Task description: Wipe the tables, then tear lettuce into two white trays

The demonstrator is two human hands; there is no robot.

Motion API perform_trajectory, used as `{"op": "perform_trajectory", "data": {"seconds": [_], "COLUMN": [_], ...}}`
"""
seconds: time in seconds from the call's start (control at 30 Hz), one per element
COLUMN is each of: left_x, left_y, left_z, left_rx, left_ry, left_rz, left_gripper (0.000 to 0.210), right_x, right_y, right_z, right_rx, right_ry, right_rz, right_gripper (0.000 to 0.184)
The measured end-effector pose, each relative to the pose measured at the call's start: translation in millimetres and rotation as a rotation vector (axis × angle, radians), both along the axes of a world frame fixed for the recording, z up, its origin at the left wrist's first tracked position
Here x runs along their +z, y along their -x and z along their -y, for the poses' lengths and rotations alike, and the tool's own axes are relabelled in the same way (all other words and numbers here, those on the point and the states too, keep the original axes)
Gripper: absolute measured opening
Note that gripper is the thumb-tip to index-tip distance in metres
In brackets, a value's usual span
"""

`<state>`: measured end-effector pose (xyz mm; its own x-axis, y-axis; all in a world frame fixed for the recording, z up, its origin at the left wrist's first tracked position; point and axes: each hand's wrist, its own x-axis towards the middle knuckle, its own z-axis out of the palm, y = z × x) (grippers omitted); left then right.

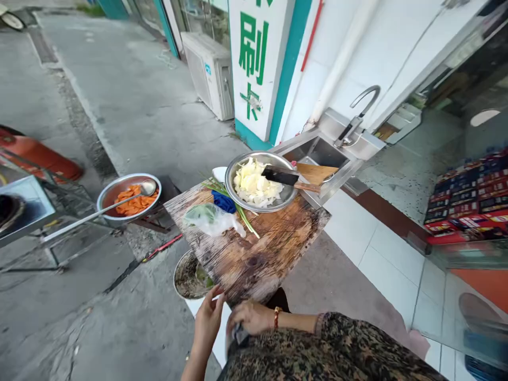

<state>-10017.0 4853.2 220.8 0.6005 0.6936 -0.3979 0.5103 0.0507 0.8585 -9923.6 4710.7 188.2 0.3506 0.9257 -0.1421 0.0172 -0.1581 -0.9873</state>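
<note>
My left hand point(208, 317) is at the near edge of a worn wooden-topped table point(262, 259), its fingers apart and nothing seen in them. Just right of it, my right hand point(254, 317), with a beaded bracelet at the wrist, is curled and slightly blurred. A greyish patch shows under its fingers, too unclear to name. At the table's far side stands a steel bowl point(288, 203) of pale sliced vegetable point(254, 182), with a cleaver point(291, 177) resting across it. Green onions point(248, 222), a blue cloth point(223, 201) and a plastic bag of greens point(214, 219) lie beside the bowl.
A sink point(317, 153) with a faucet point(353, 127) adjoins the far right of the table. To the left, a bowl of orange slices point(130, 203) holds a long ladle point(115, 206). A scrap bucket point(188, 283) stands below the table's left edge. An orange gas cylinder point(43, 159) lies farther left.
</note>
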Motion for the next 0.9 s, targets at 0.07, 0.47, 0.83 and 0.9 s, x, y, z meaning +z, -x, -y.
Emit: {"op": "perform_trajectory", "data": {"seconds": [0.07, 0.47, 0.83, 0.9], "left_x": [10.9, 23.4, 28.9, 25.8], "left_y": [-2.8, -86.6, -316.3, -350.6], "left_z": [1.5, 50.3, 121.9, 131.3], "left_rx": [0.008, 0.041, 0.346, 0.469], "left_ry": [0.049, 0.317, 0.554, 0.592], "left_rz": [0.027, 0.137, 0.350, 0.451], "left_gripper": [0.053, 0.061, 0.067, 0.058], "right_x": [14.4, 5.2, 30.1, 31.9], "right_y": [-36.7, -130.1, -257.0, -287.7], "right_z": [3.9, 71.2, 186.7, 209.2], "right_rx": [-0.073, -0.557, -0.634, -0.564], "right_ry": [-0.012, 0.279, 0.068, 0.110], "right_rz": [0.177, 0.179, -0.566, -0.627], "right_gripper": [0.045, 0.040, 0.044, 0.044]}}
